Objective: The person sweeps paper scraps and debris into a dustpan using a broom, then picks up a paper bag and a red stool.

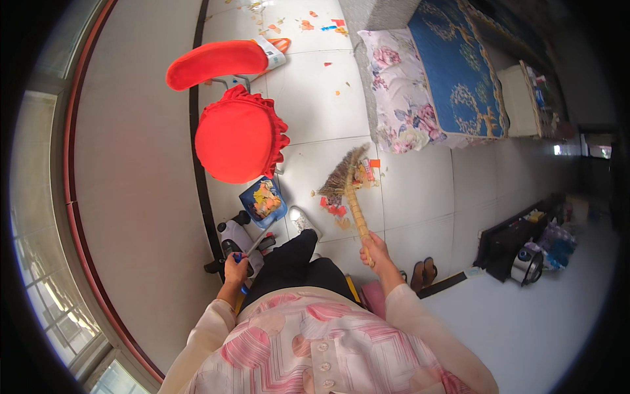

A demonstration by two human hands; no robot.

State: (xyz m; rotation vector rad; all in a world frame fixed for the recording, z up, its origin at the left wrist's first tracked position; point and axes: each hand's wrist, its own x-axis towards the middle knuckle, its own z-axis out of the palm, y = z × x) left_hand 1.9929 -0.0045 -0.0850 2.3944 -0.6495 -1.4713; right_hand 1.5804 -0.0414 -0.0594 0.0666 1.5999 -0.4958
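Note:
My right hand (pixel 376 252) grips the yellowish bound handle of a short straw broom (pixel 339 177). The bristles rest on the white tiled floor, against a pile of paper scraps (pixel 337 209) in red, orange and tan. Lower left, my left hand (pixel 236 266) is closed around the long handle of a blue dustpan (pixel 280 213). Yellow and orange scraps (pixel 266 197) lie in the pan, which is on the floor left of my white shoe (pixel 301 220).
A red-covered round stool (pixel 236 138) and a chair with a red padded back (pixel 216 61) stand by the left wall. More scraps (pixel 306 24) lie farther up the floor. A bed or couch with a floral cover (pixel 393 93) is upper right; dark slippers (pixel 423 273) lie lower right.

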